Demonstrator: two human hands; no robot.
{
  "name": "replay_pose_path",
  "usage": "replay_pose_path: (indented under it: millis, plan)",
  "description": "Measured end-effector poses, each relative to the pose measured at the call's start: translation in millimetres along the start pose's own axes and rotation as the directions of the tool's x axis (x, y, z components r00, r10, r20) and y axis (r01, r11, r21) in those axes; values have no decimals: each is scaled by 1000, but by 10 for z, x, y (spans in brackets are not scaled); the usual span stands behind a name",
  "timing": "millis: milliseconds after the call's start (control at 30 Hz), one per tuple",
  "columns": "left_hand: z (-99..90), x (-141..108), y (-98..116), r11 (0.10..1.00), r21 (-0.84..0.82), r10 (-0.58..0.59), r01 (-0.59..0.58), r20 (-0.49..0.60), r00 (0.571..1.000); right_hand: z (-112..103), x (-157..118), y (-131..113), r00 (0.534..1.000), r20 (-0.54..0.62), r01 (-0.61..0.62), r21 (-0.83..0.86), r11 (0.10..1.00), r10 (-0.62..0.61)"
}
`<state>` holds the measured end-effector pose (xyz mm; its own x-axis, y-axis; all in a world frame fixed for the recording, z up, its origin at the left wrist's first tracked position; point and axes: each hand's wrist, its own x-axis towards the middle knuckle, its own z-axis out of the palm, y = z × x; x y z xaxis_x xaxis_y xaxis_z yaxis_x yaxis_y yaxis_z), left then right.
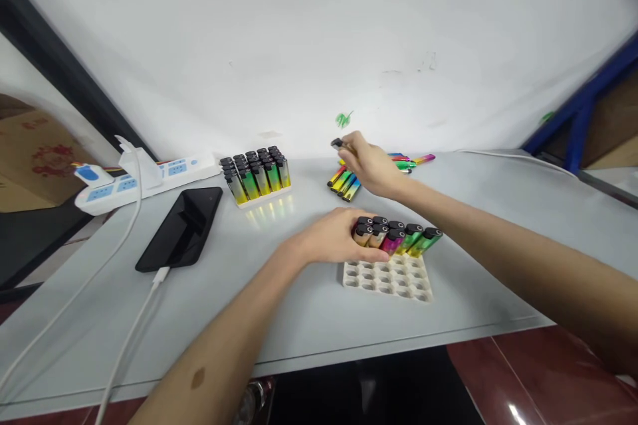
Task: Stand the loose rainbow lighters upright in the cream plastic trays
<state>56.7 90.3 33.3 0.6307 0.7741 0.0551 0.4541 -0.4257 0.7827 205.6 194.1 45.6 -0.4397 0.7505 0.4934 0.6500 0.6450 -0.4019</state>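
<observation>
My left hand (339, 236) is wrapped round the left side of several upright lighters (393, 239) in the back rows of a white tray with round holes (386, 280). The front rows of holes hold nothing. My right hand (366, 161) is raised behind the tray, pinching a lighter whose black top (337, 143) points left; its body is mostly hidden by the fingers. Below and behind this hand lies a loose pile of colourful lighters (343, 184) on the table.
A filled tray of green and yellow lighters (256, 178) stands at the back left. Left of it are a black phone (180, 229) on a white cable and a white power strip (149, 179). A wall (309, 46) rises behind the grey table (309, 319).
</observation>
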Motion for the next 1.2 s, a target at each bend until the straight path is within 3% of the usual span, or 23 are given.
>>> replay_pose_path:
  millis: [67,133,267,367,467,633,967,1200]
  plan:
    - [6,2,0,1000,2,-15,15,-6,1000,-141,-234,90,995,-56,-85,55,995,88]
    - [9,4,8,999,4,-31,31,-3,1000,-241,-492,188,975,-51,-199,213,957,214]
    - [13,9,27,998,-5,-55,56,26,998,-316,-863,326,861,105,-455,595,663,497]
    - [19,17,26,996,-13,-91,92,35,995,-309,-932,357,812,187,-474,765,437,553]
    - [27,25,20,993,18,-118,117,8,993,-295,-904,359,788,258,-483,821,303,559]
    - [37,17,19,988,27,-150,150,5,989,-289,-871,376,752,274,-491,840,232,599]
    - [50,13,35,986,24,-164,165,-35,986,-323,-874,372,736,296,-497,847,189,609]
    - [56,9,34,988,10,-151,151,-34,988,-292,-867,398,731,275,-497,842,210,624]
